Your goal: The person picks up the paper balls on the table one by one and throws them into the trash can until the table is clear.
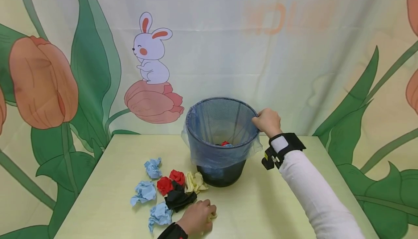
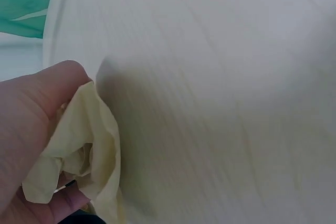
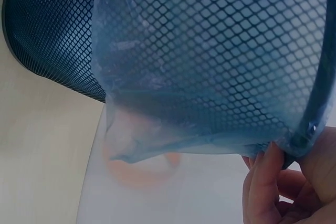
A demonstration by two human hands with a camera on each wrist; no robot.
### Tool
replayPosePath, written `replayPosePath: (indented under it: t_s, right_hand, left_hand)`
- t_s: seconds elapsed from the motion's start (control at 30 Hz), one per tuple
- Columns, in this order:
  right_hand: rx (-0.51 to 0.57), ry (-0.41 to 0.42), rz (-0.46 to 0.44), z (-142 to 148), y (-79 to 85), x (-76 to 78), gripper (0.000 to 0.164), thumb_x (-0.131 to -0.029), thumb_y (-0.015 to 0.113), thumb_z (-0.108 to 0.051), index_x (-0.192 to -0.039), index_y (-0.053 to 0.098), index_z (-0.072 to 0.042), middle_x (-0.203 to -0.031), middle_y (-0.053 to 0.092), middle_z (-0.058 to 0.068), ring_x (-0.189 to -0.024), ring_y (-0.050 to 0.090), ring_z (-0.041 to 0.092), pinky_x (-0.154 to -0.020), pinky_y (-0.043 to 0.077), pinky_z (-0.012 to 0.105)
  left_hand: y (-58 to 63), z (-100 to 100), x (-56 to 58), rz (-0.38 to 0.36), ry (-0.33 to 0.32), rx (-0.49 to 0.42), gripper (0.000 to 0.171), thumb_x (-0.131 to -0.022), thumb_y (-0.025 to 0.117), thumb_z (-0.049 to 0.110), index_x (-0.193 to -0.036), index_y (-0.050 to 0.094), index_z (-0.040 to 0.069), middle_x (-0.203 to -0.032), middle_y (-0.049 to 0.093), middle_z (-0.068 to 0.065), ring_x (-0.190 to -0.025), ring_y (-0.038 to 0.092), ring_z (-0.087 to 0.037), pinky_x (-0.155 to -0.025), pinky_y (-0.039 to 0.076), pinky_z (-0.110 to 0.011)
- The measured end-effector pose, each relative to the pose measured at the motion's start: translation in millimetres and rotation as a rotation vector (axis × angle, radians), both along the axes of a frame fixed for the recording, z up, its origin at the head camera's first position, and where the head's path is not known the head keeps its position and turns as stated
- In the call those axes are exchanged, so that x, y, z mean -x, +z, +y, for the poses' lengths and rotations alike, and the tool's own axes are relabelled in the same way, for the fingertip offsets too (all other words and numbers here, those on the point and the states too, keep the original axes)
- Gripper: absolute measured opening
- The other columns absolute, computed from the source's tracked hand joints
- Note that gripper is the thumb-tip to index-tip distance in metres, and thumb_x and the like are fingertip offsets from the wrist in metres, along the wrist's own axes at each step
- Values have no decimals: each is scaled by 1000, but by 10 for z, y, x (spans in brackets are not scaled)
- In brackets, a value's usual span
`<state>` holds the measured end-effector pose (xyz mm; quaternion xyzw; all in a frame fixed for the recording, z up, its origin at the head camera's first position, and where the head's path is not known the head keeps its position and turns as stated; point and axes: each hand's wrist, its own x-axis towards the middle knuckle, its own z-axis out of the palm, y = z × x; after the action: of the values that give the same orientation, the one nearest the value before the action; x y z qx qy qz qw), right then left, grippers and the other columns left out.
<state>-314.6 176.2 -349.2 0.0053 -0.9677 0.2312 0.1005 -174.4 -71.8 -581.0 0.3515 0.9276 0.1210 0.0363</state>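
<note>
Yellow crumpled paper (image 2: pixel 73 129) is tucked inside your left hand (image 1: pixel 197 217), with your thumb on one side and your fingers curled round the other. That soft hold seems enough, because the paper looks light and squashy. It is low, close to the table (image 1: pixel 254 213).

Your right hand (image 1: pixel 268 121) is up higher, gripping the rim of the mesh bin (image 1: pixel 222 175), where the see-through bag (image 1: pixel 212 157) is folded over and caught by your fingers. You probably hold it there so the bin does not tip and the bag does not slip off. The bin stands upright, to the left of your right hand and ahead of your left hand.

Just ahead of your left hand lies the black wad (image 1: pixel 179 200). Past that are two red balls (image 1: pixel 164 185) and another yellow ball (image 1: pixel 195 182), which sits right beside the bin. Three blue balls (image 1: pixel 145 192) are spread out to the left of your left hand, maybe so each is easy to pick out. Inside the bin you can see a red bit (image 1: pixel 225 143), but the rest is too small to tell.
</note>
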Motion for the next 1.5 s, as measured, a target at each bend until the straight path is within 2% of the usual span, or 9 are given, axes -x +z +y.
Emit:
replayPosePath:
  t_s: [0.23,0.47,0.7,0.93,1.13,1.37,1.5]
  right_hand:
    - [8,-3,-6,3,-13,17,39,-74,50,-6,-44,28,-17,-44,23,-6,-36,23,6,-41,13,20]
    - [4,-9,-10,-4,-20,19,38,-74,50,-6,-44,29,-16,-43,24,-5,-36,24,7,-41,13,20]
    - [-3,-8,-9,-1,-16,24,38,-74,50,-7,-43,29,-16,-43,25,-6,-36,25,6,-40,13,20]
    - [2,-2,-9,7,-22,32,38,-73,50,-6,-44,28,-16,-43,24,-6,-36,23,7,-41,13,20]
    - [10,3,-14,8,-37,43,38,-73,50,-6,-44,28,-16,-43,24,-6,-37,22,7,-41,12,20]
    - [5,3,-5,8,-27,37,37,-72,50,-6,-43,29,-16,-42,25,-6,-36,24,7,-40,12,20]
    - [5,-3,-6,7,-25,35,38,-72,51,-6,-43,29,-16,-42,25,-6,-36,24,7,-40,13,20]
  left_hand:
    - [61,25,-28,-43,-6,3,16,-71,73,20,-82,62,23,-75,49,10,-62,44,-5,-51,34,-18]
    - [161,65,-74,-51,-50,25,17,-73,73,24,-85,62,24,-77,48,11,-65,44,-4,-50,35,-18]
    - [330,116,-100,45,-108,14,16,-74,74,26,-84,60,24,-78,47,11,-67,45,-5,-47,32,-17]
    - [525,184,-53,190,-188,13,15,-72,73,25,-82,62,25,-75,48,10,-64,45,-3,-44,27,-14]
    - [755,265,-10,236,-245,22,16,-71,73,23,-82,62,25,-71,47,10,-57,39,-2,-41,25,-13]
    - [992,332,39,315,-300,38,19,-71,75,28,-86,64,26,-77,53,8,-64,47,-5,-45,29,-13]
    - [1145,362,60,353,-327,35,20,-72,75,29,-89,66,25,-79,54,7,-64,47,-6,-44,28,-12]
